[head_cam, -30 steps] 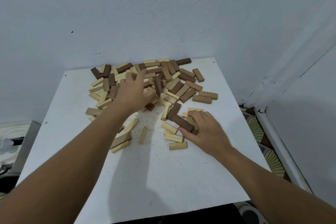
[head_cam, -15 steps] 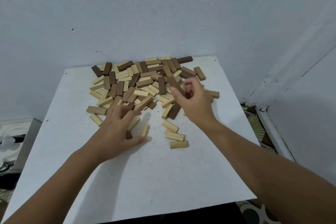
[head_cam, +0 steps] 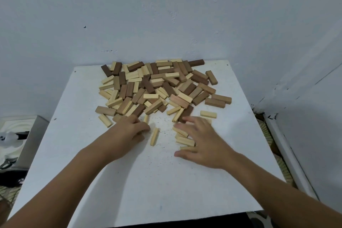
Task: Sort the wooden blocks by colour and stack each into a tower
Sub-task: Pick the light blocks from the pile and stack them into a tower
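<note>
Dozens of mixed wooden blocks (head_cam: 157, 87) lie heaped at upper centre of the white table (head_cam: 148, 181). Right hand (head_cam: 201, 140), fingers spread flat, covers pale blocks (head_cam: 185, 140) lying crosswise; left hand (head_cam: 129, 131) curls, contents hidden.

White square table (head_cam: 140, 187), its top speckled with dark crumbs between the two hands. Beyond the fingers of both hands spreads the big jumble of wooden blocks (head_cam: 159, 87), pale, mid-brown and dark brown all mixed, lying flat and overlapping, right back to the table's far edge. Just right of the left hand (head_cam: 129, 131) lies a lone pale block (head_cam: 154, 136), pointing away. Under the right hand (head_cam: 201, 140) sit a few pale blocks (head_cam: 185, 140) side by side. Past that hand's fingertips, one pale block (head_cam: 208, 114) sits apart; a dark block (head_cam: 186, 114) lies at the fingertips.
</note>
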`<state>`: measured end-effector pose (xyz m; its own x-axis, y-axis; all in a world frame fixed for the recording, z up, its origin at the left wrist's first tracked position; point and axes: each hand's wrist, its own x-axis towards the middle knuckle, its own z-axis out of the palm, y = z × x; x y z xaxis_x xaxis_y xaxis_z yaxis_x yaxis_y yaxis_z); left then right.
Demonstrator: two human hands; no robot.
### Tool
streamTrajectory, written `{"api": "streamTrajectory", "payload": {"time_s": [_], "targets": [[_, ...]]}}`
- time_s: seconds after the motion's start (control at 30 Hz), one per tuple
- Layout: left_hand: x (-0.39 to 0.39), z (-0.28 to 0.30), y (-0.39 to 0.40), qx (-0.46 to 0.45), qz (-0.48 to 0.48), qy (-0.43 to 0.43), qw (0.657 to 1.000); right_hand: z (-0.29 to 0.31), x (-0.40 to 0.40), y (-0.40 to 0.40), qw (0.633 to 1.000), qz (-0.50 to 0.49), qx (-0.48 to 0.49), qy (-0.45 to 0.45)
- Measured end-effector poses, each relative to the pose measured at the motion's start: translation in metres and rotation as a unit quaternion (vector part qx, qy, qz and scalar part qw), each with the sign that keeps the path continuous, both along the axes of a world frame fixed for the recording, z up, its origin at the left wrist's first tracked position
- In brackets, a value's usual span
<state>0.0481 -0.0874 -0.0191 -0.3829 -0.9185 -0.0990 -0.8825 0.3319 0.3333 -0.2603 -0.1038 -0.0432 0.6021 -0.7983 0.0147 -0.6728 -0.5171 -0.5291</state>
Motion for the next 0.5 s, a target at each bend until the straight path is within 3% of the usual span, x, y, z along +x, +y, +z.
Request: {"api": "streamTrajectory", "payload": {"time_s": [0.07,0.2,0.33,0.4,0.5], "targets": [[-0.003,0.004,-0.004,0.000,0.000,0.022,1.000,-0.013,-0.001,0.006,0.999,0.008,-0.040,0.036],[-0.022,0.027,-0.013,-0.021,0.068,0.140,0.988,-0.017,0.003,0.004,0.997,0.000,-0.079,0.011],[-0.042,0.057,-0.063,-0.107,0.208,0.246,0.941,-0.020,0.000,0.006,0.994,-0.013,-0.107,-0.016],[-0.046,0.061,-0.088,-0.086,0.235,0.261,0.932,-0.020,0.001,0.007,0.993,-0.017,-0.117,-0.021],[-0.050,0.054,-0.092,-0.044,0.227,0.206,0.951,-0.021,0.001,0.010,0.992,-0.034,-0.117,-0.027]]}}
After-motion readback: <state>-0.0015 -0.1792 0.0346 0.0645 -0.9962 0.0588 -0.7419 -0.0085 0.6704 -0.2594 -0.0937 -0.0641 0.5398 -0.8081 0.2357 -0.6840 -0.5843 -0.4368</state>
